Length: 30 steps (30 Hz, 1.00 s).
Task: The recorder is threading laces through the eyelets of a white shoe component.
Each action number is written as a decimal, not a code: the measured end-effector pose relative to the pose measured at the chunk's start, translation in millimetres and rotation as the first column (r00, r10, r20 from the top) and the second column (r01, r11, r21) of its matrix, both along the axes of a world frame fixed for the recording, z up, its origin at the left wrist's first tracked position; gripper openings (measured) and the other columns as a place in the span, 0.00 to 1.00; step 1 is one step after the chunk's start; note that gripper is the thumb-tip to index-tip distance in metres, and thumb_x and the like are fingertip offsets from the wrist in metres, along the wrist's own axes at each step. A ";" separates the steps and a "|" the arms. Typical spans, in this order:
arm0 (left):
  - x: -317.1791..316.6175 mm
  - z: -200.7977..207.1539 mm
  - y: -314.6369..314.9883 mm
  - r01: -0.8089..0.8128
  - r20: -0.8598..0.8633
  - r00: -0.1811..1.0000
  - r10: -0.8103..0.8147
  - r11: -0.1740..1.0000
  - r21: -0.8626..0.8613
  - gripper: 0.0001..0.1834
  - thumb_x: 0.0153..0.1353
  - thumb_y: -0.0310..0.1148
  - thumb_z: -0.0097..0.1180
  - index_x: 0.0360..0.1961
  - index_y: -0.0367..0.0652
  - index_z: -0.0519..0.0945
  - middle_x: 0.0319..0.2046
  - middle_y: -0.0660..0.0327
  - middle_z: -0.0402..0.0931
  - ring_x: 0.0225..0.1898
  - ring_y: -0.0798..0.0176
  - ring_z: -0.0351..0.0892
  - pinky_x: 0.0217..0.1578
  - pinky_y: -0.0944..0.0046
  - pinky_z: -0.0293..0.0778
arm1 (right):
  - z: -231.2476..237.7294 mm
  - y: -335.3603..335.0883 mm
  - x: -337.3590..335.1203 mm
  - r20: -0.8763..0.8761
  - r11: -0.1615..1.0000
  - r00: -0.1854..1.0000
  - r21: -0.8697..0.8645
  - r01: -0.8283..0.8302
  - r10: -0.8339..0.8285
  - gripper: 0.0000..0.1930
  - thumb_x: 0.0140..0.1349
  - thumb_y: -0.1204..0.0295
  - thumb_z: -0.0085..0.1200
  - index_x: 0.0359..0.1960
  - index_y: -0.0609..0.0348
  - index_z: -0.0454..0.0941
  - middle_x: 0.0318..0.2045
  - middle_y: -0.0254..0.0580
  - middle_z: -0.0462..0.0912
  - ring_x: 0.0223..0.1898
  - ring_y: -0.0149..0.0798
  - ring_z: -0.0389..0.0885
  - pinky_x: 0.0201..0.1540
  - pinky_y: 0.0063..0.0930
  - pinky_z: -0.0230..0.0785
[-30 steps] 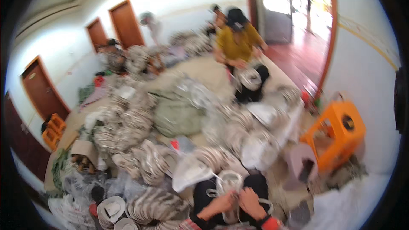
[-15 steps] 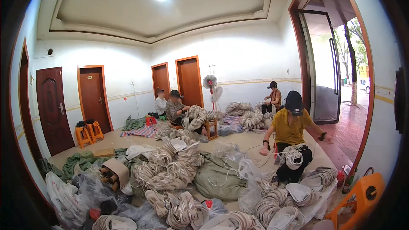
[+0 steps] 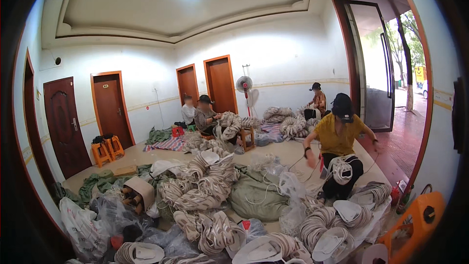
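Neither my left hand nor my right hand shows in the head view. Lowest in the picture, and so nearest to me, lie strung bundles of beige and white pieces that look like shoe uppers (image 3: 215, 232). One pale stack (image 3: 266, 248) sits at the bottom edge, and another flat white bundle (image 3: 139, 253) lies to its left. Further off, a larger heap of the same pieces (image 3: 202, 188) leans against a green sack (image 3: 256, 195). On the right, a person in a yellow top (image 3: 337, 134) sits with a white bundle (image 3: 340, 170) on the lap, arms spread, handling a thin cord.
Clear plastic bags (image 3: 80, 230) and an open carton (image 3: 139, 190) crowd the left. An orange stool (image 3: 415, 227) stands at the right. Several other people sit further back among bundles, near a standing fan (image 3: 244, 84). A glass door (image 3: 371, 68) opens outside.
The view has shifted slightly, moving the room a little in the picture. The person in yellow has bent the head down, and that person's hands have moved. My own hands appear in neither frame.
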<state>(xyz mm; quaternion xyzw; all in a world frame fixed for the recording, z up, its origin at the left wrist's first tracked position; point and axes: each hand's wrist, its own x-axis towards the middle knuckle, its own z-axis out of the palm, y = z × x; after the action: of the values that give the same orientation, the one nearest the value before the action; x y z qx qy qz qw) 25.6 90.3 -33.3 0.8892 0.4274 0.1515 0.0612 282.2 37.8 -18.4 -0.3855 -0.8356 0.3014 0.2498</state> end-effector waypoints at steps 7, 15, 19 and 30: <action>68.2 16.0 -14.2 0.137 0.008 0.989 -0.148 0.891 -0.433 0.11 0.54 0.28 0.45 0.37 0.36 0.72 0.31 0.50 0.76 0.35 0.49 0.77 0.31 0.53 0.72 | -0.2 18.9 -17.2 -0.150 0.981 0.974 -0.122 0.152 -0.169 0.15 0.52 0.74 0.47 0.43 0.60 0.68 0.36 0.57 0.76 0.39 0.61 0.73 0.41 0.49 0.65; 36.7 96.6 -48.1 -0.372 -0.346 0.898 0.273 0.890 -0.263 0.09 0.53 0.32 0.50 0.31 0.36 0.69 0.19 0.49 0.75 0.21 0.51 0.78 0.19 0.54 0.72 | 24.2 4.4 -1.1 0.293 0.958 0.944 0.278 0.068 -0.152 0.08 0.49 0.66 0.54 0.22 0.56 0.75 0.23 0.43 0.71 0.30 0.47 0.68 0.34 0.37 0.61; 40.7 92.0 -63.6 -0.126 0.138 0.840 0.526 0.435 -0.891 0.11 0.57 0.36 0.45 0.28 0.36 0.70 0.16 0.56 0.74 0.16 0.61 0.76 0.16 0.63 0.70 | 5.2 -3.2 0.3 0.305 0.958 0.943 0.284 0.046 -0.136 0.09 0.50 0.65 0.51 0.20 0.57 0.74 0.23 0.45 0.72 0.30 0.49 0.70 0.33 0.40 0.63; 22.7 83.7 -84.4 0.781 0.240 -0.509 0.827 0.560 -0.277 0.06 0.60 0.31 0.41 0.26 0.45 0.66 0.16 0.70 0.62 0.13 0.74 0.58 0.19 0.72 0.59 | 66.0 46.5 37.8 0.468 0.915 0.804 -0.337 -0.222 0.368 0.08 0.52 0.68 0.50 0.23 0.57 0.78 0.27 0.47 0.77 0.30 0.48 0.74 0.35 0.38 0.68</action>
<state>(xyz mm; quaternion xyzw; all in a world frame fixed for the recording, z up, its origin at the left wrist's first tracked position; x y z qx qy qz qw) 48.3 5.9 50.4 -0.0333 0.1510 0.6021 0.7833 320.0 84.3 47.5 -0.3465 -0.8734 0.3300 -0.0906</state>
